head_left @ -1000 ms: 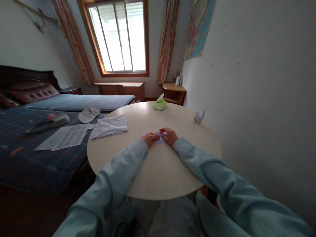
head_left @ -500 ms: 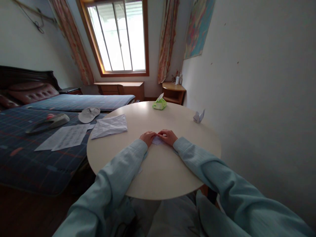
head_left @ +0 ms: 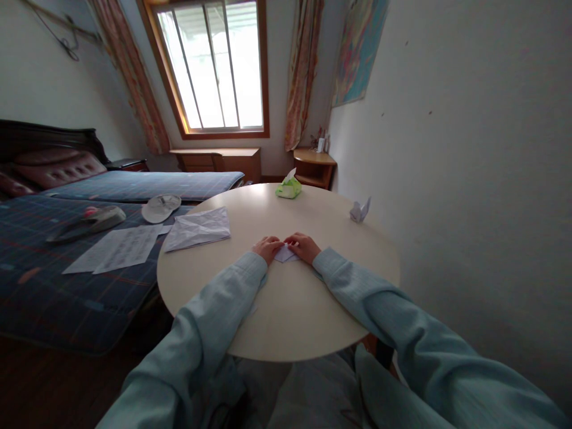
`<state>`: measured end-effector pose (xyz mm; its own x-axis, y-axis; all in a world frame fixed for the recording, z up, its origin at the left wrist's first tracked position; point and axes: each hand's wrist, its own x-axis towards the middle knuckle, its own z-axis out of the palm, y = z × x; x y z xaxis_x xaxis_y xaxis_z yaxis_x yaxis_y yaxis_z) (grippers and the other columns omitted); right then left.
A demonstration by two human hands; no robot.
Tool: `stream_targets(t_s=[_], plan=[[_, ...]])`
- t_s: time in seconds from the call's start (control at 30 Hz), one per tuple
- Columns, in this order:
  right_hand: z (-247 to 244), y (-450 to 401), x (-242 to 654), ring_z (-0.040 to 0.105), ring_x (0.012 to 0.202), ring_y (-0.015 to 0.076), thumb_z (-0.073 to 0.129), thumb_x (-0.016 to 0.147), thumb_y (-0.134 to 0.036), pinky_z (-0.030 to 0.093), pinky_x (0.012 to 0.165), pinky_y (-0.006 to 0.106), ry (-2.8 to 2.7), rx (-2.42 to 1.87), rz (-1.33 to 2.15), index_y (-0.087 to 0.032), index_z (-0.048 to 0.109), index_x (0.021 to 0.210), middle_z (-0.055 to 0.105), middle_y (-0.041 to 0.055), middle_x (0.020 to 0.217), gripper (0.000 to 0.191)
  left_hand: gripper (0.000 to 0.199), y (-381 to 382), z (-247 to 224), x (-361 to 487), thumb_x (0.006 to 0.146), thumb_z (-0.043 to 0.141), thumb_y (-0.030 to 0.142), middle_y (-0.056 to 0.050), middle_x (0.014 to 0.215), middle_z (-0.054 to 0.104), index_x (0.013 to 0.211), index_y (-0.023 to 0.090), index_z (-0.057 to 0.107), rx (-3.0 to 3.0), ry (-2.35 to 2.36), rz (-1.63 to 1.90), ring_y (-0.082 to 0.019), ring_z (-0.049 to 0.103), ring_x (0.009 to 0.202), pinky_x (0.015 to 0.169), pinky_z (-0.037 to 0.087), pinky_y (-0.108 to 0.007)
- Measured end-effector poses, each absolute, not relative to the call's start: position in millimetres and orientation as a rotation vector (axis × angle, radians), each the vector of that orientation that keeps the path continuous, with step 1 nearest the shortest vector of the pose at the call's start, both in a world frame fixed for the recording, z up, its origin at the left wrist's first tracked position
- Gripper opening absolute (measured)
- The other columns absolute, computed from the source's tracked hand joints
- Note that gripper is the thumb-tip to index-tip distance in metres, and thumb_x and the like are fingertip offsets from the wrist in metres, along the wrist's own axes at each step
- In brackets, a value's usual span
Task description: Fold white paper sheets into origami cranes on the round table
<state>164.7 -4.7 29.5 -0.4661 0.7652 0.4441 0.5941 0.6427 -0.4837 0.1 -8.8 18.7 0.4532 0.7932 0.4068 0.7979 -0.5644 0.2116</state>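
Note:
A small piece of folded white paper [head_left: 286,255] lies on the round cream table [head_left: 286,322], its near end forming a point. My left hand [head_left: 268,248] grips its left side, fingers curled over the far edge. On the other side my right hand [head_left: 304,247] pinches the paper, with the fingertips of both hands close together. Much of the paper is hidden under my fingers. Farther right on the table stands a folded paper figure [head_left: 360,211].
A green tissue pack [head_left: 289,187] sits at the table's far edge. Creased white sheets [head_left: 199,228] rest at the left edge. On the bed [head_left: 40,298] are printed sheets [head_left: 120,247] and a light cap [head_left: 161,208]. The white wall [head_left: 469,208] runs along the right.
More of the folded paper shows between my hands now, on the right especially. My right hand has shifted very slightly away from me; my left hand has hardly moved.

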Motion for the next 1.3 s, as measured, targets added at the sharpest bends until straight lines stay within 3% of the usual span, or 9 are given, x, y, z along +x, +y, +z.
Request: stream_targets(t_s=[0.17, 0.57, 0.9, 1.17, 1.3], plan=[[27, -2, 166, 0.05, 0.063, 0.0083, 0.051, 0.063, -0.011, 0.042, 0.061, 0.022, -2.213, -1.045, 0.337, -0.016, 0.058, 0.081, 0.055, 0.0013, 0.069, 0.02, 0.025, -11, 20, 0, 0.074, 0.042, 0.023, -0.004, 0.097, 0.054, 0.095, 0.022, 0.055, -2.716, -1.432, -0.706, -0.016, 0.045, 0.091, 0.081, 0.038, -0.03], [36, -12, 164, 0.048, 0.06, 0.0075, 0.052, 0.06, -0.012, 0.04, 0.056, 0.02, -2.188, -0.909, 0.384, -0.016, 0.055, 0.085, 0.053, -0.0002, 0.067, 0.026, 0.018, -13, 26, 0, 0.067, 0.051, 0.023, -0.005, 0.089, 0.055, 0.084, 0.018, 0.054, -2.752, -1.389, -0.815, -0.016, 0.046, 0.088, 0.08, 0.037, -0.03], [28, -4, 167, 0.048, 0.064, 0.0104, 0.055, 0.059, -0.014, 0.041, 0.062, 0.024, -2.103, -0.986, 0.219, -0.016, 0.052, 0.085, 0.052, 0.0007, 0.068, 0.026, 0.007, -24, 38, 2, 0.071, 0.044, 0.024, -0.003, 0.074, 0.055, 0.076, 0.021, 0.049, -2.537, -1.769, -0.715, -0.015, 0.052, 0.07, 0.059, 0.039, -0.025], [28, 3, 169, 0.051, 0.07, 0.0149, 0.054, 0.06, -0.041, 0.044, 0.06, 0.03, -1.724, -1.149, 0.267, -0.014, 0.035, 0.104, 0.05, 0.0092, 0.091, 0.054, 0.005, -21, 40, -1, 0.072, 0.043, 0.023, -0.002, 0.072, 0.054, 0.073, 0.019, 0.045, -2.152, -1.842, -1.415, -0.013, 0.052, 0.069, 0.061, 0.039, -0.023], [34, -4, 166, 0.052, 0.071, 0.0135, 0.043, 0.068, -0.047, 0.044, 0.062, 0.029, -1.692, -1.111, 0.39, -0.016, 0.037, 0.101, 0.05, 0.0081, 0.092, 0.046, 0.007, -23, 45, 1, 0.071, 0.044, 0.026, 0.0, 0.07, 0.054, 0.072, 0.019, 0.042, -2.003, -1.828, -1.824, -0.011, 0.052, 0.067, 0.06, 0.041, -0.021]])
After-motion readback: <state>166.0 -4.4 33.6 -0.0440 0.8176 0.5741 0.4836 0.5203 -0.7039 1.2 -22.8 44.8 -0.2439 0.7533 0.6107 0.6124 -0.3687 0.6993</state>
